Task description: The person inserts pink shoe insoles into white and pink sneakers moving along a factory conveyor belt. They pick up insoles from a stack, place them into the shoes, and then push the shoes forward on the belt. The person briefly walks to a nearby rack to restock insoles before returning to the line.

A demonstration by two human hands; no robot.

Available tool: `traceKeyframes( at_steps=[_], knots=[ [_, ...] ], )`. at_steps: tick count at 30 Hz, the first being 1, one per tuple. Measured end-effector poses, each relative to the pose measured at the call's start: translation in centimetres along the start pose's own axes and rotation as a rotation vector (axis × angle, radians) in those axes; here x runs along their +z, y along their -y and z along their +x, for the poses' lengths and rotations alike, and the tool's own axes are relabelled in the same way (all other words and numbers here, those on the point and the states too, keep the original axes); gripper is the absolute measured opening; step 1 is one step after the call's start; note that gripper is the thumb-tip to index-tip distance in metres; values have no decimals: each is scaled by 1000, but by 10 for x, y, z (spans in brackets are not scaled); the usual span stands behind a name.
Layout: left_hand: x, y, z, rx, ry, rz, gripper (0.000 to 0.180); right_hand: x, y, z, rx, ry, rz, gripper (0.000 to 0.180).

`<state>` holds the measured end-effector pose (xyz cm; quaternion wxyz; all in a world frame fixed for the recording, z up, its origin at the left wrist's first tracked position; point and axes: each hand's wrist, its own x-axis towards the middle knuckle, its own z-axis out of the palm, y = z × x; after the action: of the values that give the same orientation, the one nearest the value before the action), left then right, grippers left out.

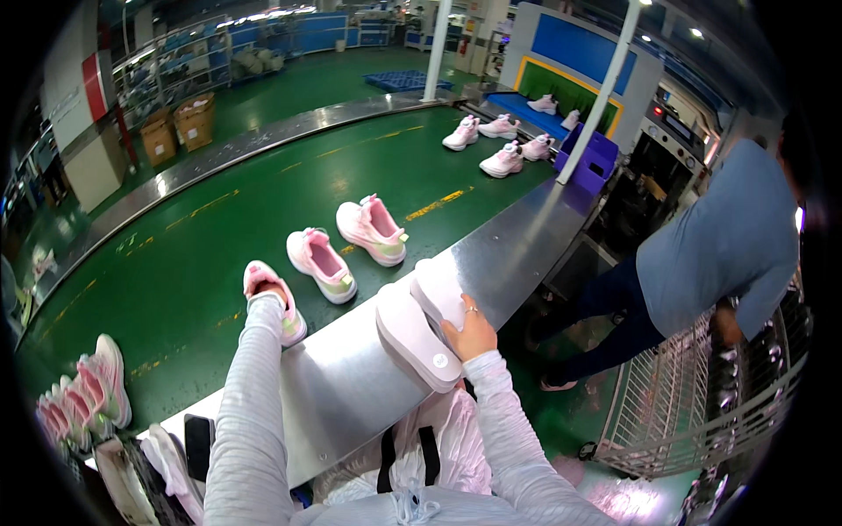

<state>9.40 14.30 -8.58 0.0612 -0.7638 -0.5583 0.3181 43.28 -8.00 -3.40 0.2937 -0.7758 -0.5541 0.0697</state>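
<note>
My left hand [270, 289] reaches into the opening of a pink shoe [292, 323] on the green conveyor belt; the fingers are hidden inside. My right hand [474, 333] is closed on the near edge of a pale, thick insole stack [436, 285], thumb over its top. Against that lies a second pale insole stack [408, 337], with a round white sticker at its near end. Both rest on the metal ledge along the belt. Just right of my left hand stand another pink shoe [320, 265] and a further pink shoe [373, 230], toes pointing away.
Several pink shoes [74, 405] stand in a row at left, near a dark phone [198, 445]. More shoes [503, 161] sit farther along the belt, by a purple bin [589, 159]. At right, a person in blue [715, 237] stands beside a wire cart [667, 399].
</note>
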Motion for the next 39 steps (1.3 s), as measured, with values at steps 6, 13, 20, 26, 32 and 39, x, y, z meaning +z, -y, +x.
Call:
traceKeyframes(
  at_steps=[6, 13, 20, 26, 32, 39],
  knots=[
    [-11, -14, -34, -16, -13, -93, 24, -43, 16, 21, 20, 315, -353, 75],
    [-12, -5, -72, 131, 95, -253, 23, -53, 17, 23, 14, 261, -374, 68],
    [-23, -12, -70, 189, 81, -321, 23, -75, 4, 54, -114, 28, 177, 41],
    [-65, -12, -91, 122, -252, -465, 24, -55, 91, 79, -132, 691, 445, 22],
    [-54, -21, -48, 4, -1376, -795, 56, 22, 127, 140, -685, 867, 411, 32],
    [-60, -21, -37, -241, -771, -1087, 38, -6, 226, 118, -573, 951, -395, 50]
  ],
)
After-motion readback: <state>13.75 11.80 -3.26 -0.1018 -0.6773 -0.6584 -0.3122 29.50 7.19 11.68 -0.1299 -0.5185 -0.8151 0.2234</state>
